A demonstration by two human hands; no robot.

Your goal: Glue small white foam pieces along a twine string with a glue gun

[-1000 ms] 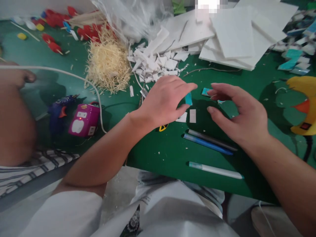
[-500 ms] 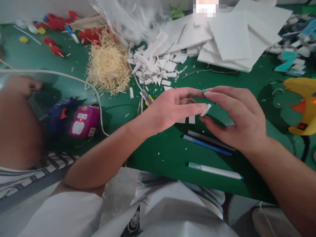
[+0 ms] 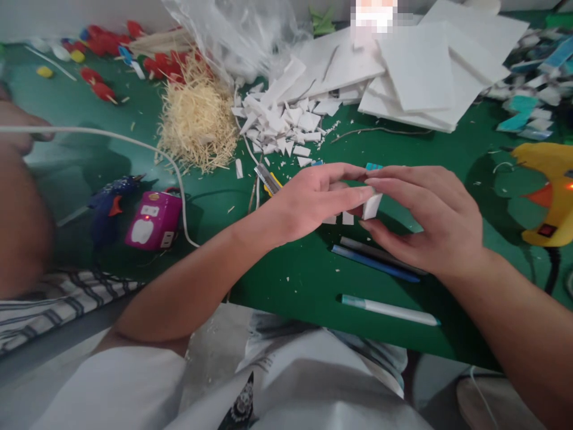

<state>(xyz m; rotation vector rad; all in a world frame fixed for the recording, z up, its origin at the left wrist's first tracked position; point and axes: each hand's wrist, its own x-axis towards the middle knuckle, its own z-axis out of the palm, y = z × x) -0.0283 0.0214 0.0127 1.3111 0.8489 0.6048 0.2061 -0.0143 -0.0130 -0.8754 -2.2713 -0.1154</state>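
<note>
Green tabletop, small white piece, straight-edged

Beneath the fingers, a green tabletop is spread, bounded far beyond them by a pale grey wall. Grey floor is glimpsed below and left of them, past the table's near edge. A paler sheen is seen well left of them.
</note>
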